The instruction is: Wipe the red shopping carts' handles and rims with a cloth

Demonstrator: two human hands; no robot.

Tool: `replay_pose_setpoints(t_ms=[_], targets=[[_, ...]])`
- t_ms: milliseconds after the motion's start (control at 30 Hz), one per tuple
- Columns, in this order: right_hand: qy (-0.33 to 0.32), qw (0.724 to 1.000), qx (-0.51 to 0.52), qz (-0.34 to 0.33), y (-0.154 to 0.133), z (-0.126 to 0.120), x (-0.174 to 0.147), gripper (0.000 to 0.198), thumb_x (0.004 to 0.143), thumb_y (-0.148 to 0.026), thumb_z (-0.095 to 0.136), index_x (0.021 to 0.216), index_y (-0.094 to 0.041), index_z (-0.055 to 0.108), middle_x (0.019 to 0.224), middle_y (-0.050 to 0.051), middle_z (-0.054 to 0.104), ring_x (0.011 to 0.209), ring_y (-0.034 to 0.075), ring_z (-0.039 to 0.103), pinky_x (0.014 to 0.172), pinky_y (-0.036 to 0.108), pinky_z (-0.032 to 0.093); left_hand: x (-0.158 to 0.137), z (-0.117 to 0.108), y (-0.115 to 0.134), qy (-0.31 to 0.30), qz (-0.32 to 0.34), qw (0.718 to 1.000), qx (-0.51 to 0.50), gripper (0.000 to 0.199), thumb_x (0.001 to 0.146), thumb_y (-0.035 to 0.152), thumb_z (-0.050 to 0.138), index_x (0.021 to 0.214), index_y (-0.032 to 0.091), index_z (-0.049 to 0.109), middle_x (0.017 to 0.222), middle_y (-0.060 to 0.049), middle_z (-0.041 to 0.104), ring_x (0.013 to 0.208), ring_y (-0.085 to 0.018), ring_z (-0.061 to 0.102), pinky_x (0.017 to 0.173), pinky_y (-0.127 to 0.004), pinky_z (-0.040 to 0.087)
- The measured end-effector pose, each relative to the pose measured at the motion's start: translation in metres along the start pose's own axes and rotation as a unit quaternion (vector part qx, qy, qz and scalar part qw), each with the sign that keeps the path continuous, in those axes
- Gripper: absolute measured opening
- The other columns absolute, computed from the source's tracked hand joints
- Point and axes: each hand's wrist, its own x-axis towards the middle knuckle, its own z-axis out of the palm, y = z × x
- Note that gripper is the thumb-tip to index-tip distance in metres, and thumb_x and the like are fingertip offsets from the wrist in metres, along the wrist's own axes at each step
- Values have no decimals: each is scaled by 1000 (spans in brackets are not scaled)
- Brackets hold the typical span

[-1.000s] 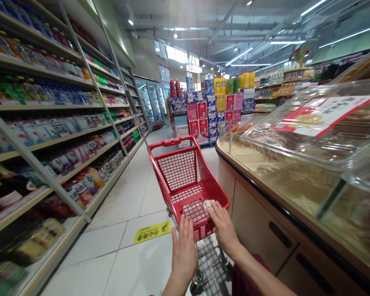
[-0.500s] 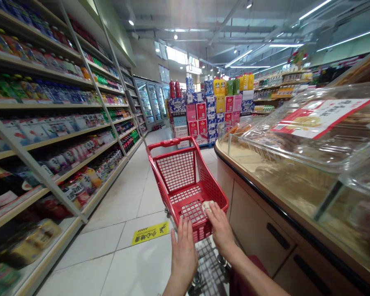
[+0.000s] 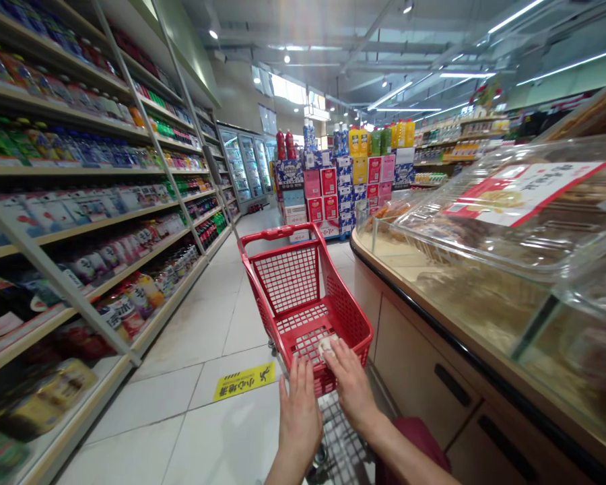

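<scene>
A red plastic shopping cart (image 3: 295,313) stands in the aisle in front of me, its basket empty and its handle at the far side. My left hand (image 3: 299,411) rests on the near rim, fingers stretched out and lying flat. Close beside it, my right hand (image 3: 351,380) presses a crumpled white cloth (image 3: 327,346) against the same rim. The fingers cover most of the cloth. Below the basket, part of the lower wire rack shows between my arms.
Drink shelves (image 3: 146,202) line the left side. A wooden display counter (image 3: 409,323) with clear plastic food boxes (image 3: 489,222) runs close along the right. Stacked cartons (image 3: 328,195) stand ahead. A yellow floor sticker (image 3: 245,382) lies on the tiles.
My right hand has slid left along the near rim with the white cloth, closer to my left hand. The left hand and the cart are nearly where they were.
</scene>
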Motion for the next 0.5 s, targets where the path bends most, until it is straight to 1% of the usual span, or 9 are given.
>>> replay_pose_setpoints(t_ms=[67, 100, 200, 233, 267, 300, 400, 433, 500], targets=[[-18, 1000, 3, -21, 0, 0, 1, 53, 75, -1, 36, 122, -23, 47, 129, 6, 45, 125, 19, 31, 95, 42, 38, -1, 1, -2, 3, 2, 1000, 6, 61, 67, 17, 42, 128, 15, 36, 137, -6, 33, 128, -24, 23, 102, -46, 26], [-20, 1000, 2, -15, 3, -1, 3, 54, 75, -1, 36, 122, -24, 46, 129, 6, 46, 125, 19, 31, 95, 43, 37, -1, 1, -3, 4, 6, 1000, 6, 61, 68, 17, 43, 128, 15, 35, 138, -6, 33, 128, -24, 22, 102, -46, 26], [12, 998, -14, 57, 15, -3, 6, 53, 75, 0, 35, 122, -22, 47, 129, 8, 45, 124, 21, 32, 96, 45, 35, -1, 0, -3, 2, 19, 1000, -6, 63, 68, 18, 44, 129, 14, 33, 138, -6, 32, 129, -24, 20, 102, -46, 25], [24, 997, -19, 74, 16, -2, 7, 52, 76, -1, 34, 122, -21, 48, 129, 9, 45, 124, 21, 32, 96, 45, 35, -1, 0, -3, 0, 19, 1000, -11, 63, 68, 17, 44, 129, 14, 33, 138, -7, 32, 129, -25, 21, 102, -46, 25], [29, 997, -21, 73, 14, -1, 6, 51, 77, -1, 34, 122, -20, 48, 129, 10, 45, 124, 21, 32, 96, 45, 35, -1, 1, -2, -3, 16, 1000, -14, 63, 67, 17, 43, 129, 13, 33, 137, -7, 32, 129, -25, 21, 102, -47, 24], [26, 998, -17, 53, 10, 1, 6, 49, 78, -3, 35, 121, -21, 48, 129, 10, 45, 125, 21, 32, 96, 45, 35, 0, 1, -1, -5, 11, 1000, -15, 62, 67, 17, 43, 129, 13, 34, 137, -7, 33, 128, -25, 22, 102, -48, 23], [-11, 999, 5, -45, -4, 6, 4, 42, 80, -8, 40, 119, -22, 50, 128, 7, 47, 125, 20, 31, 96, 42, 37, 0, 2, -1, -3, 2, 1000, -10, 59, 68, 17, 42, 127, 12, 37, 136, -8, 34, 127, -25, 25, 102, -50, 22], [-19, 998, 5, -58, -5, 7, 5, 42, 81, -9, 40, 119, -22, 50, 127, 7, 47, 124, 19, 32, 95, 41, 37, 0, 2, -2, 0, 6, 1000, -8, 59, 68, 17, 42, 127, 13, 37, 136, -8, 35, 127, -25, 25, 102, -50, 22], [-20, 999, -11, -34, 0, 6, 6, 43, 81, -7, 39, 120, -21, 49, 127, 8, 47, 123, 20, 34, 94, 43, 38, -1, 2, -3, 6, 16, 1000, -6, 60, 68, 16, 42, 128, 14, 36, 136, -7, 35, 127, -24, 24, 102, -48, 22]])
